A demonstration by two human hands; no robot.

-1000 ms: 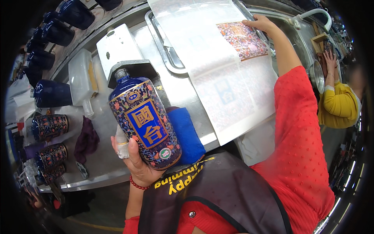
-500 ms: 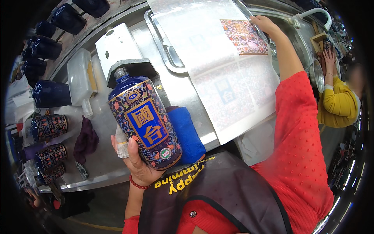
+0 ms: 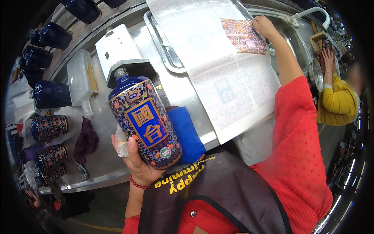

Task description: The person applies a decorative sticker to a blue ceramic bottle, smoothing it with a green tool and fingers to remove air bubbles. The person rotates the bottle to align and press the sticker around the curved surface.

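Observation:
My left hand [image 3: 138,163] is wrapped round the lower part of a blue bottle [image 3: 146,121] covered in flowers, with a gold-framed panel on its front. White tape covers one of its fingers. The bottle lies tilted, its glass neck in front of a dark grey angular stand [image 3: 150,67]. At the upper right, my right hand [image 3: 265,26] pinches the corner of a colourful floral decal sheet [image 3: 243,37]. This decal lies over a large translucent white paper sheet [image 3: 202,50], through which more printed patterns show. My right fingertips are partly hidden.
A metal tray [image 3: 179,68] lies under the paper. Beside the bottle are a blue cloth [image 3: 187,132], a purple cloth [image 3: 86,140] and a clear plastic container [image 3: 81,76]. Several blue bottles [image 3: 52,94] stand left. A sink tap [image 3: 311,13] and a co-worker in yellow [image 3: 339,101] are right.
My right hand has shifted slightly right, and the decal's edge under it has moved a little. My left hand and the bottle stay put.

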